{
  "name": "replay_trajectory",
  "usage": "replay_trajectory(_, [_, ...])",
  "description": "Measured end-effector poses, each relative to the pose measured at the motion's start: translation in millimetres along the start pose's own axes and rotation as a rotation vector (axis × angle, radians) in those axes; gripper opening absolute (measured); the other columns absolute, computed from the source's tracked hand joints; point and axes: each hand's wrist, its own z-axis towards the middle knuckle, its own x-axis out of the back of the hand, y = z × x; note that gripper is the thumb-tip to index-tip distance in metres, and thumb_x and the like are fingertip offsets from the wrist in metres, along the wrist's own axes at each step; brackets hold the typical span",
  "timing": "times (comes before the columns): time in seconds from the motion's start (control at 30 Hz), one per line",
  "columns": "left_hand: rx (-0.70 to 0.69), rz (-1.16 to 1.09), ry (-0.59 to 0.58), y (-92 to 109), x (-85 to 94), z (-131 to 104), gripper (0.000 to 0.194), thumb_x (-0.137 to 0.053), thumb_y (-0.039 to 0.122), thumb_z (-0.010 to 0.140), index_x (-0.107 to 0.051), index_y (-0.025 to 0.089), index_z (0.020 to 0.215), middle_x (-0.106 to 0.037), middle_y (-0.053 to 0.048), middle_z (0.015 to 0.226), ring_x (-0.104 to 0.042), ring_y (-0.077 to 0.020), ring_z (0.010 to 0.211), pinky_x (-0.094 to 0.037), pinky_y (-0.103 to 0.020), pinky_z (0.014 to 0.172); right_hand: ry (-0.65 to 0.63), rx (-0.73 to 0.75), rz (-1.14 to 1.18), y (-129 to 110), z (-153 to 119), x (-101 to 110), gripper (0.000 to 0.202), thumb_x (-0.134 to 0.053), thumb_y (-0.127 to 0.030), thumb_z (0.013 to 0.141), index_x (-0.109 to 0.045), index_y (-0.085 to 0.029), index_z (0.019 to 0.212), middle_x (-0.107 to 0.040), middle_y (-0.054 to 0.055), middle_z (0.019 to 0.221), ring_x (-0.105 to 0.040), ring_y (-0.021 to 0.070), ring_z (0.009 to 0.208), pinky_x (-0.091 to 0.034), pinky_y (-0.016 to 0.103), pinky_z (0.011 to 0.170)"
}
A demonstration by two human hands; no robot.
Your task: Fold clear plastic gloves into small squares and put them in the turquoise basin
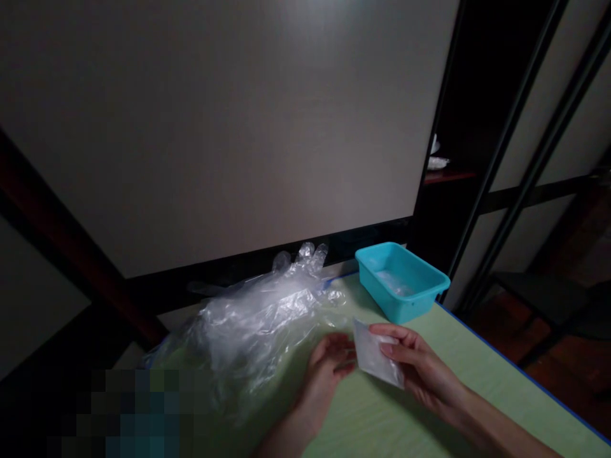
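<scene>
My right hand [420, 366] pinches a flat, whitish, square plastic packet [375, 353] between thumb and fingers, above the table. Just left of the packet is my left hand [327, 369], its fingers loosely curled and a little apart, with nothing visible in them. I cannot tell whether its fingertips touch the packet's edge. A loose heap of clear disposable plastic gloves [267, 312] lies to the left, with some finger shapes sticking up at its top. Behind my right hand stands a turquoise plastic basin [415, 308] with some clear plastic [394, 283] on its bottom.
The light green table top [477, 369] has a blue edge on the right. Pale cabinet panels [267, 127] rise right behind it. A dark open shelf [449, 175] holds small white items. A dark chair [548, 302] stands at the right. The lower left corner is pixelated.
</scene>
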Motion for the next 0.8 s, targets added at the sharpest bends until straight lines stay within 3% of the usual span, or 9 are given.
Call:
replay_trajectory(0.2, [-0.064,0.039,0.035,-3,-55.1,61,0.017,-0.066,0.025,0.063,-0.054,0.018,0.073,-0.059,0.0,0.067,-0.056,-0.0146,0.062,-0.039,-0.025,0.058,0.109,-0.073,-0.041,-32,-15,20,0.028,-0.078,-0.02,0.051,-0.07,-0.017,0.077,-0.068,0.003,0.071,-0.058,0.01,0.054,-0.044,0.019,0.052])
replay_trajectory(0.33, [-0.072,0.077,0.093,-10,-77.1,93,0.025,-0.068,0.034,0.06,-0.05,0.017,0.068,-0.054,0.003,0.058,-0.051,-0.0104,0.051,-0.035,-0.022,0.051,0.128,-0.088,-0.051,-39,-24,33,0.028,-0.079,-0.022,0.051,-0.07,-0.018,0.077,-0.068,0.003,0.072,-0.058,0.0104,0.055,-0.044,0.02,0.052])
replay_trajectory(0.57, [-0.125,0.127,0.063,-12,-88.8,114,0.022,-0.068,0.029,0.058,-0.05,0.017,0.059,-0.052,0.003,0.054,-0.049,-0.0097,0.052,-0.035,-0.02,0.05,0.156,-0.087,-0.082,-47,-37,51,0.027,-0.077,-0.023,0.055,-0.069,-0.02,0.08,-0.067,0.003,0.073,-0.058,0.0105,0.057,-0.043,0.02,0.053])
replay_trajectory(0.8, [-0.198,0.1,-0.02,-7,-79.7,106,0.024,-0.066,0.028,0.057,-0.044,0.018,0.056,-0.05,0.004,0.056,-0.047,-0.0097,0.056,-0.036,-0.021,0.056,0.166,-0.074,-0.064,-52,-46,48,0.028,-0.077,-0.023,0.053,-0.07,-0.02,0.08,-0.068,0.004,0.074,-0.059,0.0116,0.056,-0.045,0.022,0.054])
